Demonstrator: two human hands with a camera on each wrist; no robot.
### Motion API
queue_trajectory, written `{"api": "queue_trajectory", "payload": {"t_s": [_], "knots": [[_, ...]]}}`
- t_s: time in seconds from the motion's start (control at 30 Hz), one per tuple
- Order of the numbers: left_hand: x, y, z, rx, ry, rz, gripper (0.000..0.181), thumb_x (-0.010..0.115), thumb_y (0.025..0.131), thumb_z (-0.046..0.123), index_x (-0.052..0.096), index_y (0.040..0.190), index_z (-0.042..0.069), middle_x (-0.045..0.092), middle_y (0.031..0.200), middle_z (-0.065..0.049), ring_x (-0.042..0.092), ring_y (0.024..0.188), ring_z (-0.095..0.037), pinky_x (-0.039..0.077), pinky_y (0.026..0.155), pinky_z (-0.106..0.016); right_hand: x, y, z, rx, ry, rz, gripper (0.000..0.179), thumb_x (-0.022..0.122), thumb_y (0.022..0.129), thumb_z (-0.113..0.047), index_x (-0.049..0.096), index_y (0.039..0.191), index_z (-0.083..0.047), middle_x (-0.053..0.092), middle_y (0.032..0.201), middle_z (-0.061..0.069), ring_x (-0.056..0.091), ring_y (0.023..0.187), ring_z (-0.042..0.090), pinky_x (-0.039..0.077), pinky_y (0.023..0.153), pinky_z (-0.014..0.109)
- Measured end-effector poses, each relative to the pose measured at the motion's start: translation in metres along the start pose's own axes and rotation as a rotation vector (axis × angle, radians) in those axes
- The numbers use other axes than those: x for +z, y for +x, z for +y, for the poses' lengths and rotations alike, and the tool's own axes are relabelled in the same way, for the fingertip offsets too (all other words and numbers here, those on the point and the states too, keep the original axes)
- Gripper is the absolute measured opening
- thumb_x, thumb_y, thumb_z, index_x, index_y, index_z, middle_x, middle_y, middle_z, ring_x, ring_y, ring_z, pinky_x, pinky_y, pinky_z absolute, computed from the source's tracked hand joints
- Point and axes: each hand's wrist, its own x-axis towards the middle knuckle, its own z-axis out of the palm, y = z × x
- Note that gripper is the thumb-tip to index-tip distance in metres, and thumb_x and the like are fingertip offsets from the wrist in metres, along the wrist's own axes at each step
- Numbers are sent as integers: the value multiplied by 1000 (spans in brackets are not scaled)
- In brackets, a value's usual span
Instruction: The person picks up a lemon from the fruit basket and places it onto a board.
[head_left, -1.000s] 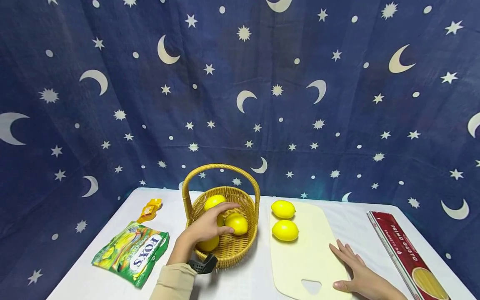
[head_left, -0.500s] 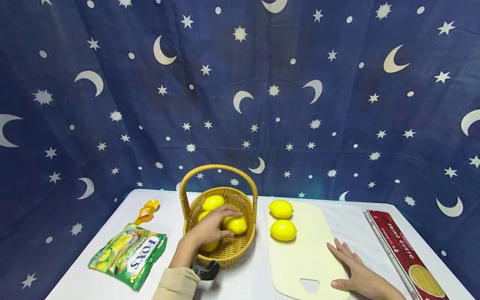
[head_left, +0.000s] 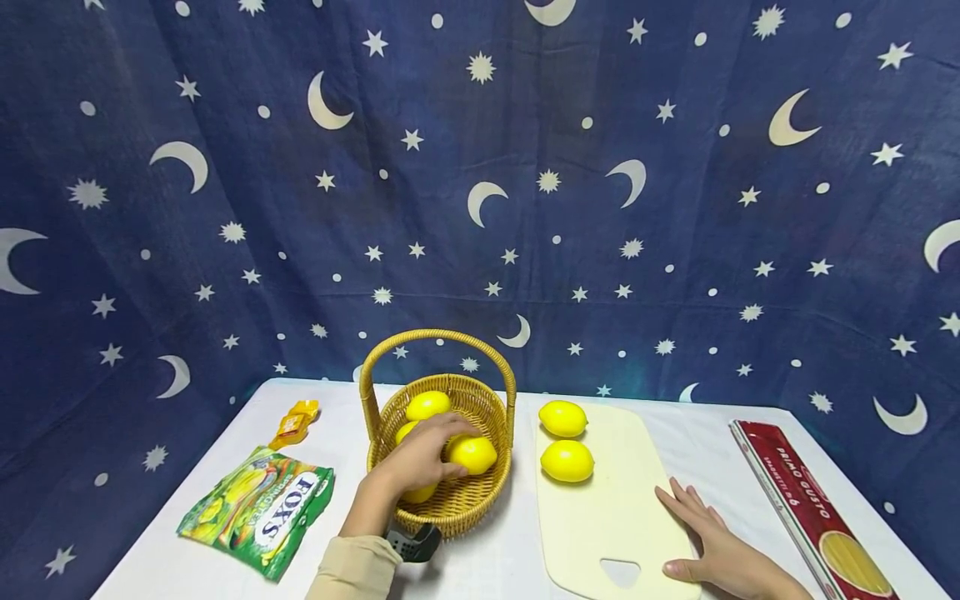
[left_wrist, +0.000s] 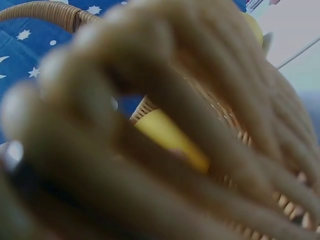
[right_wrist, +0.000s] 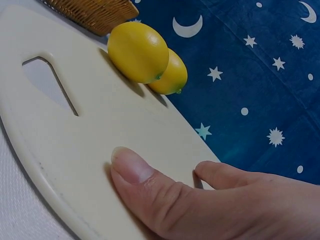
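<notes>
Inside the wicker basket (head_left: 465, 527), my left hand (head_left: 423, 454) holds a yellow lemon (head_left: 474, 455), fingers over its top and thumb at its near side. More lemons lie beside and under that hand, one lemon (head_left: 428, 405) at the back; some are partly hidden. The left wrist view shows blurred fingers and a strip of the lemon (left_wrist: 170, 137) between them. My right hand (head_left: 708, 542) rests with spread fingers on the right edge of the cream cutting board (head_left: 615, 517). Two lemons, a rear lemon (head_left: 562, 418) and a front lemon (head_left: 567, 461), lie on the board's far left part.
A green Fox's candy bag (head_left: 258, 510) lies left of the basket, with orange-wrapped candy (head_left: 295, 423) behind it. A red spaghetti pack (head_left: 813, 512) lies at the right. The basket's tall handle (head_left: 438, 333) arches over its opening. A starry blue curtain (head_left: 480, 208) hangs behind the table.
My left fingers have closed further around the lemon in the basket, which has shifted slightly. The right hand stays on the board. The head view has shifted a little.
</notes>
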Motion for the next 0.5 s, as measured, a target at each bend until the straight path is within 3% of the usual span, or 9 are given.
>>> {"api": "queue_trajectory", "payload": {"t_s": [0.23, 0.37, 0.5], "knots": [[2, 1, 0, -24, 22, -32, 53, 77, 79, 26, 58, 127, 24, 58, 130, 5, 49, 126, -21, 37, 108, -43, 1, 1, 0, 5, 6, -5, 103, 80, 70, -32, 22, 147, 4, -2, 151, 37, -17, 135, 56, -20, 100, 71], [2, 1, 2, -27, 32, -54, 57, 77, 79, 29, 56, 132, 25, 56, 133, 4, 47, 128, -23, 35, 109, -46, 2, 0, 3, -41, 10, 9, 101, 81, 70, -29, 25, 146, 5, -1, 149, 39, -16, 134, 59, -22, 99, 71], [2, 0, 3, -33, 38, -39, 62, 77, 77, 33, 54, 135, 24, 55, 131, 3, 50, 122, -23, 38, 106, -45, 2, 0, 4, -61, 21, 15, 100, 81, 69, -28, 25, 146, 6, -2, 149, 40, -16, 133, 59, -24, 99, 70]]}}
